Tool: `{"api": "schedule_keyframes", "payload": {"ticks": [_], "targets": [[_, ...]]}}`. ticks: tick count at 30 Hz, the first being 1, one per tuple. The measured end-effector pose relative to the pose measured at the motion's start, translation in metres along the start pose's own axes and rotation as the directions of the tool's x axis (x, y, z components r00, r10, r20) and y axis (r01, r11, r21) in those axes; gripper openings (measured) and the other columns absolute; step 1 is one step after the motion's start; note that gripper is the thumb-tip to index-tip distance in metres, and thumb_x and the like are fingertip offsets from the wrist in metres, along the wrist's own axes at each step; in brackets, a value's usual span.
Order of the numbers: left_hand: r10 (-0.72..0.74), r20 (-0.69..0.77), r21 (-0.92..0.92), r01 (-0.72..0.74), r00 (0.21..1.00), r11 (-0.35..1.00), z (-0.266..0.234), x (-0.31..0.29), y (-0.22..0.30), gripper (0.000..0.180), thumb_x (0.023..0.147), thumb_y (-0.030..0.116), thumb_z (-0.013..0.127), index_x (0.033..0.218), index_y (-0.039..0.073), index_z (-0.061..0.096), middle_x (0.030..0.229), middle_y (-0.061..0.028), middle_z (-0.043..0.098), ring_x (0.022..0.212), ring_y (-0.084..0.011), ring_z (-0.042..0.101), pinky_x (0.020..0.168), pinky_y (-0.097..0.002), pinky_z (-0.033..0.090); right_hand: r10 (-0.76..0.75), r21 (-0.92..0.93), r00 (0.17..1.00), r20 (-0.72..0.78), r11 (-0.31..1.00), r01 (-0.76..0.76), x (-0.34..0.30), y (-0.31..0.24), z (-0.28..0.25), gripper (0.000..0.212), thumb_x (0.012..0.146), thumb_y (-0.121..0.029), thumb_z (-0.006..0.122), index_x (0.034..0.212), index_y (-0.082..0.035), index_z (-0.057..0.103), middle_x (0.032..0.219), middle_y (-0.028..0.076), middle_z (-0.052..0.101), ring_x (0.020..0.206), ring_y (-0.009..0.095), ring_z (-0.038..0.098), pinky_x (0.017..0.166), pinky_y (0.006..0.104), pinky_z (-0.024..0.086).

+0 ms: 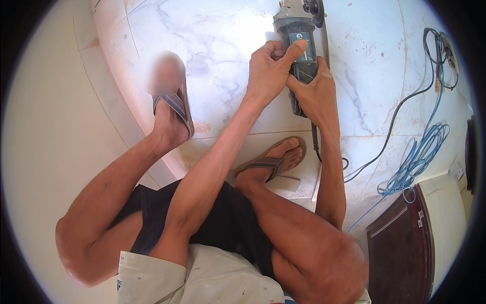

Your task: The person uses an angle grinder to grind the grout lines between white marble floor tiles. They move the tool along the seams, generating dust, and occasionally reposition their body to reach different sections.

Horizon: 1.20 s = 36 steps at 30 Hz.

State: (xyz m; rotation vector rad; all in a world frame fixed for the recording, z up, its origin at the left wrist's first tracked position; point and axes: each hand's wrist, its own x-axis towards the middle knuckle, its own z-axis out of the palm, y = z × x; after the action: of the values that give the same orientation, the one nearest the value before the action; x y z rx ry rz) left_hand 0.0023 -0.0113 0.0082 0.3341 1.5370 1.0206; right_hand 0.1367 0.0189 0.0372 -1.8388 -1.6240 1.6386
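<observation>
An angle grinder [295, 25] with a dark body and a grey metal head is held at the top middle, its round disc [317, 11] at the upper right of the head. My left hand [271, 68] wraps the body from the left, thumb lying across the teal label. Lower down, my right hand [318, 93] is closed round the rear of the body, and its fingers are partly hidden behind the tool. A black power cord [315, 139] runs down from the grinder's back end, beside my right forearm.
White marbled tiles [212, 40] with dusty stains lie under the tool. At right are a coiled blue cable [417, 159], a looping black cord [390, 137] and a dark red door [400, 243]. A pale wall [55, 152] rises at left. My sandalled feet [276, 159] stand on the tiles.
</observation>
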Motion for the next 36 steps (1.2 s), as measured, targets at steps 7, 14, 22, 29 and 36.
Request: {"api": "schedule_keyframes", "payload": {"ticks": [7,14,22,29,36], "targets": [[-0.015,0.009,0.025,0.015,1.0,1.0,0.0,-0.005,0.001,0.072,0.098,0.052,0.085,0.129,-0.011,0.07,0.112,-0.0143,0.077,0.101,-0.0153,0.073,0.092,-0.0283,0.058,0.012,-0.005,1.0,0.01,1.0,-0.011,-0.004,0.0,-0.002,0.066,0.083,-0.038,0.09,0.122,0.01,0.065,0.098,0.021,0.078,0.088,0.028,0.077,0.079,0.0408,0.061],[-0.02,0.002,0.05,0.02,1.0,0.999,0.001,-0.007,-0.004,0.072,0.098,0.052,0.085,0.128,-0.011,0.07,0.112,-0.0146,0.077,0.102,-0.0153,0.073,0.092,-0.0284,0.058,0.012,-0.015,1.0,0.005,1.0,-0.012,-0.008,0.003,-0.002,0.069,0.083,-0.038,0.09,0.124,0.011,0.064,0.098,0.023,0.079,0.088,0.031,0.079,0.078,0.0418,0.062],[-0.014,0.005,0.047,0.014,1.0,0.999,0.0,-0.012,-0.003,0.069,0.098,0.052,0.085,0.126,-0.01,0.07,0.109,-0.0126,0.077,0.097,-0.0134,0.072,0.088,-0.0264,0.057,0.025,0.046,1.0,-0.007,0.999,-0.025,-0.013,0.004,0.001,0.06,0.083,-0.034,0.089,0.12,0.008,0.067,0.1,0.019,0.077,0.088,0.025,0.075,0.079,0.0385,0.06],[-0.011,0.006,0.035,0.01,1.0,0.999,0.0,-0.011,-0.008,0.068,0.098,0.052,0.085,0.126,-0.009,0.07,0.109,-0.0126,0.077,0.097,-0.0134,0.072,0.088,-0.0264,0.058,0.023,0.017,1.0,-0.001,1.0,-0.023,-0.014,0.005,0.0,0.06,0.083,-0.034,0.089,0.12,0.008,0.068,0.1,0.019,0.077,0.089,0.025,0.075,0.08,0.039,0.06],[-0.001,-0.01,0.007,0.001,1.0,1.0,0.003,-0.013,-0.01,0.066,0.098,0.05,0.086,0.123,-0.009,0.071,0.105,-0.0126,0.077,0.094,-0.0134,0.072,0.085,-0.0273,0.058,0.016,0.037,1.0,-0.01,0.999,-0.015,-0.018,0.004,-0.001,0.06,0.084,-0.034,0.089,0.12,0.008,0.068,0.1,0.02,0.077,0.09,0.027,0.075,0.081,0.0397,0.06]]}}
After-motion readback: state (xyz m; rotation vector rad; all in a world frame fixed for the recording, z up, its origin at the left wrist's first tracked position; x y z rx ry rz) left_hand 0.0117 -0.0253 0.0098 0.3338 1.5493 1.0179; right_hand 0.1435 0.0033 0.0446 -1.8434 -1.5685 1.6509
